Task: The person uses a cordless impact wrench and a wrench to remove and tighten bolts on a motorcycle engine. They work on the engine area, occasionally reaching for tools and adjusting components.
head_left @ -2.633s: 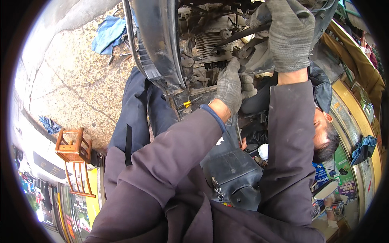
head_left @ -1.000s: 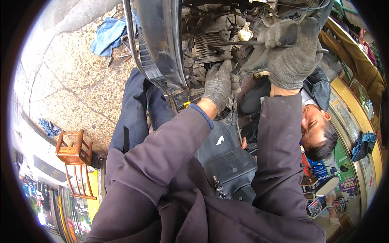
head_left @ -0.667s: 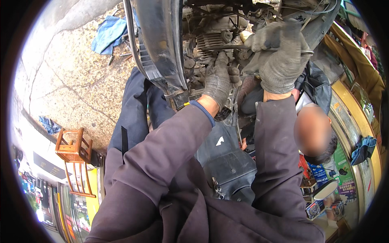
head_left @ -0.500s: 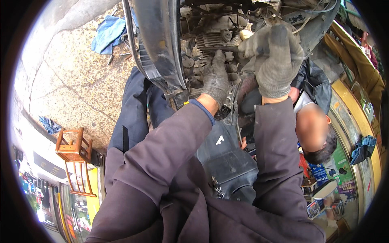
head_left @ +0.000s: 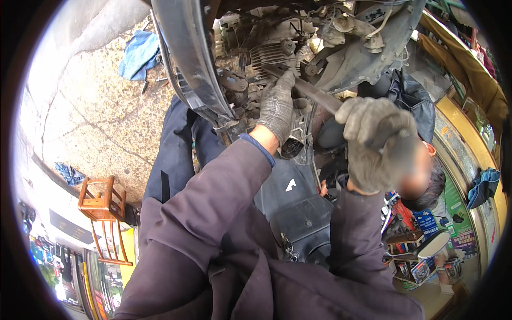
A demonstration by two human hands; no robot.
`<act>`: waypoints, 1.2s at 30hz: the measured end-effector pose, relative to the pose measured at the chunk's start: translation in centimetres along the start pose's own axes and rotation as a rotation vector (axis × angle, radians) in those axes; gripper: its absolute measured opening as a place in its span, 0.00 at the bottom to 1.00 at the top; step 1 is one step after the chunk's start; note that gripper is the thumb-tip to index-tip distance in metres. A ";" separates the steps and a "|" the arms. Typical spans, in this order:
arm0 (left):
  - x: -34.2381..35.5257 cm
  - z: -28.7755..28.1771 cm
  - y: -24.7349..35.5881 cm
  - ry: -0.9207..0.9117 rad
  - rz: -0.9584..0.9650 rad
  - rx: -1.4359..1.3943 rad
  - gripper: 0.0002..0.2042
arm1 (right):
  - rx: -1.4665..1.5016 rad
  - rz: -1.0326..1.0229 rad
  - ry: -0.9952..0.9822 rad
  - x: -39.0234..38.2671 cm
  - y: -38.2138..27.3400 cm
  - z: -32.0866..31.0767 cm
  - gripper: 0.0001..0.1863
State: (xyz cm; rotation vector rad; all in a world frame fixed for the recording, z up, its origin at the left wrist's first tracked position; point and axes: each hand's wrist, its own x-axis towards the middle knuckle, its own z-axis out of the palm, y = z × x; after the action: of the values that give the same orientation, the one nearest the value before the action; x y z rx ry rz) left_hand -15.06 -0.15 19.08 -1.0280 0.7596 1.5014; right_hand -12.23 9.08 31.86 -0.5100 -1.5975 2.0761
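Observation:
A long flat metal bar (head_left: 318, 97), file-like in shape, slants from the finned engine block (head_left: 261, 56) of an opened-up motorbike toward the right. Its near end sits in my gloved right hand (head_left: 373, 136), fingers wrapped round it. My gloved left hand (head_left: 278, 104) is down at the engine, its fingers closed about the bar close to the far tip; the undersides of those fingers are hidden. Both gloves are grey and dirty. Below my left wrist lies the bike's dark body panel (head_left: 298, 210), with a bunch of keys (head_left: 288, 248) on it.
At the right, close beside my right hand, a person (head_left: 421, 170) in a black jacket crouches. A dark curved fairing (head_left: 189, 53) rises left of the engine. On the floor are a blue cloth (head_left: 138, 56) and, lower left, a wooden stool (head_left: 104, 200). A mirror (head_left: 433, 244) juts out lower right.
My right hand has swung down and right, away from the engine, bringing the bar into a slant. The left hand stays at the engine. The view has shifted slightly.

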 end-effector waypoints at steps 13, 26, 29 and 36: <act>-1.7 0.1 -0.5 0.127 0.021 0.040 0.07 | 0.104 -0.048 0.275 -7.6 -4.2 -0.8 0.24; -3.6 1.1 -3.9 0.139 -0.005 0.227 0.04 | -0.337 0.333 0.507 -20.3 -6.4 -3.1 0.24; -2.9 0.6 -4.3 0.139 -0.029 0.249 0.04 | -0.335 0.347 0.507 -21.1 -6.2 -2.1 0.26; -1.3 -0.9 -3.6 0.160 0.021 0.302 0.06 | -0.182 0.590 0.564 -23.3 -5.5 -1.0 0.29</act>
State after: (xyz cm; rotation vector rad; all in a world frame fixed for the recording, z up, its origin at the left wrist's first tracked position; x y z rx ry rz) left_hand -11.35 -0.87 20.08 -0.9187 1.0776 1.2838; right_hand 8.23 -2.30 37.15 -1.6292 -1.3904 1.8949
